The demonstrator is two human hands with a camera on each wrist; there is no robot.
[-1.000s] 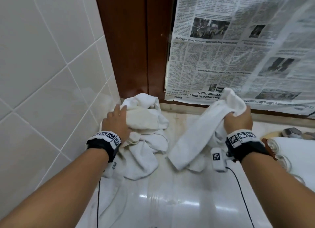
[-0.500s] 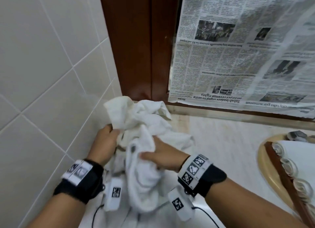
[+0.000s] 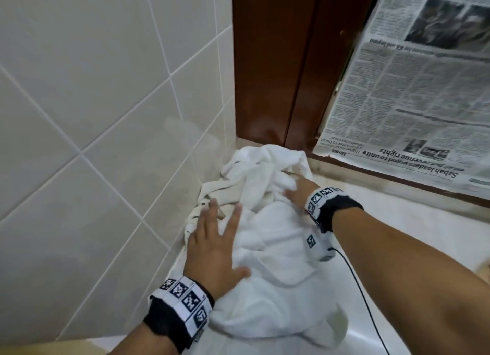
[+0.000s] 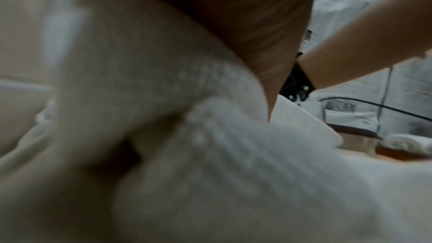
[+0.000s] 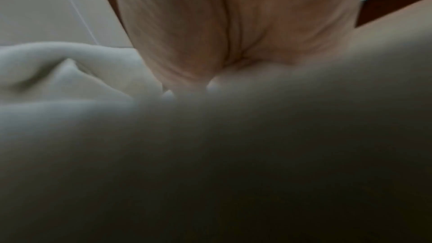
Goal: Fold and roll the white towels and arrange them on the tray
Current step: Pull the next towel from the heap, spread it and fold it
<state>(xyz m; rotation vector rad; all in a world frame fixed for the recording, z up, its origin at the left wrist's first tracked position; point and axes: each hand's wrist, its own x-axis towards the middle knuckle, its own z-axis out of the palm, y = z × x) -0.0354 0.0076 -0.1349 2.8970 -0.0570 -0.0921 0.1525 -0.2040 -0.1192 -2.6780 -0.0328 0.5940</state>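
Note:
A heap of crumpled white towels (image 3: 267, 251) lies on the white counter, pushed into the corner by the tiled wall. My left hand (image 3: 217, 243) rests flat on the near left part of the heap, fingers spread and straight. My right hand (image 3: 298, 191) presses on the far side of the heap, palm down, its fingertips hidden under a fold. Towel cloth (image 4: 210, 154) fills the blurred left wrist view, and at its right edge a rolled towel (image 4: 406, 143) lies on the wooden tray (image 4: 397, 153). The right wrist view shows only my palm (image 5: 233, 25) against cloth (image 5: 70, 80).
A tiled wall (image 3: 106, 115) stands on the left. A brown wooden frame (image 3: 278, 62) and a taped newspaper (image 3: 411, 102) are behind the heap. A black cable (image 3: 355, 275) runs from my right wrist over the glossy counter (image 3: 397, 222).
My right hand carried its towel left onto the heap. Both hands have let go of the cloth and now lie on top of it. The head view has turned left, away from the tray.

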